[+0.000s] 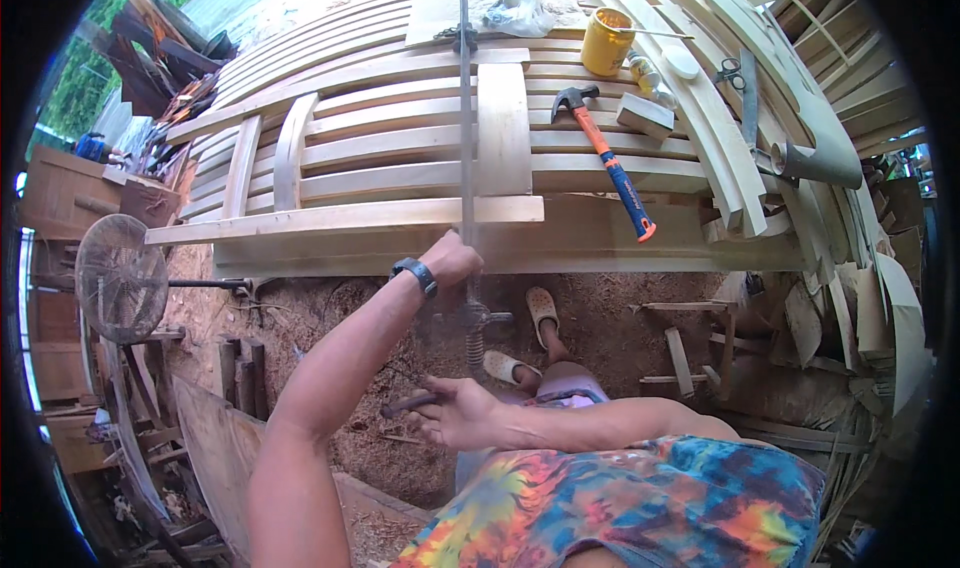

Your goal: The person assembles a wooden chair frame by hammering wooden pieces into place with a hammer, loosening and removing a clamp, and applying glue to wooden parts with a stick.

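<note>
A long metal bar clamp [467, 148] runs over the wooden frame [345, 221], with its dark far jaw by the frame's back rail and its screw end sticking out past the near edge. My left hand [452, 260], a dark watch on its wrist, is closed round the clamp's bar just in front of the near rail. Lower down, beside the threaded screw [474, 350], my right hand [462, 414] has its fingers curled round a short dark rod [412, 404]. Whether that rod joins the clamp cannot be made out. The clamp's near end is blurred.
Right of the frame lie a hammer [605, 158], a small wood block [645, 116], a yellow can [607, 43] and a clear bottle [650, 76] on slats. Scissors [731, 73] rest among long boards. A round fan [122, 278] stands left. Shavings cover the floor [340, 318].
</note>
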Demonstrator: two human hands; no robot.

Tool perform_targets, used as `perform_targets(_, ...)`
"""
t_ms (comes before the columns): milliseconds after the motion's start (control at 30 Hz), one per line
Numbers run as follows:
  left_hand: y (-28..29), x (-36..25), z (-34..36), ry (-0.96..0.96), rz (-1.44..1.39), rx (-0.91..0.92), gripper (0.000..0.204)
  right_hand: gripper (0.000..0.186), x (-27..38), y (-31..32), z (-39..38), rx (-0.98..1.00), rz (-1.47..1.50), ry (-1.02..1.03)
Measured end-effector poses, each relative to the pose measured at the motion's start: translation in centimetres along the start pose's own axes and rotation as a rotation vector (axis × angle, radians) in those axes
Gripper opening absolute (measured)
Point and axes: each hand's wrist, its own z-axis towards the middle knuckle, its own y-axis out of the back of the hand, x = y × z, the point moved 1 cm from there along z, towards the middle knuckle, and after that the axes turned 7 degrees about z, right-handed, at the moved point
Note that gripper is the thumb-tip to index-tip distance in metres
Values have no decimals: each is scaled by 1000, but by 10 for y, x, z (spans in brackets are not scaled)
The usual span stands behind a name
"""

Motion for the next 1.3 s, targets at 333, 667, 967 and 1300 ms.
perform_targets(333, 5, -9, -15, -67, -16, -16, 36, 26, -6, -26, -38, 34, 255, 133)
perform_targets(667, 7, -21, -32, -58, -100, 14, 38, 31, 127, 28, -131, -263, -690, -590)
perform_targets(967, -1, -18, -47, -111, -271, -138, 67, 44, 152, 52, -140, -489, -2118, 34)
perform_targets(1300, -29, -2, -88, -6, -126, -111, 75, 27, 104, 49, -137, -1018, -2503, 473)
